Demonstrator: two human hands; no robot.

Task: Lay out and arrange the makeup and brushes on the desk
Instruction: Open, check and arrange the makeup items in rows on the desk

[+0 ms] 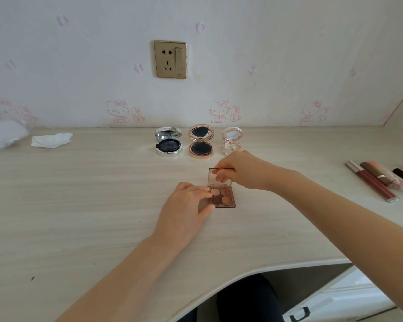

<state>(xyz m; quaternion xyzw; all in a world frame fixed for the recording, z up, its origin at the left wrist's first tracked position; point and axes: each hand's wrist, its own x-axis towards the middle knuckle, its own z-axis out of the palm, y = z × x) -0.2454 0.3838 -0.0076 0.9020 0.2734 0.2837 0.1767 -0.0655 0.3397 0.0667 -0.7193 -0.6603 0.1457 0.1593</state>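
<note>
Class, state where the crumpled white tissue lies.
Head view: the crumpled white tissue lies back-left on the pale wooden desk, beside a clear plastic bag.

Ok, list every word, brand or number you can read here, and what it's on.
None is legible.
Wall socket: any marking too small to read.
Eyeshadow palette: no print visible.
Lip gloss tubes: any print too blurred to read.

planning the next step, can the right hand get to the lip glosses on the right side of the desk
Probably yes. Only bare desk lies between the right hand and the lip glosses, but it pinches the eyeshadow palette lid now and would have to let go first.
</note>
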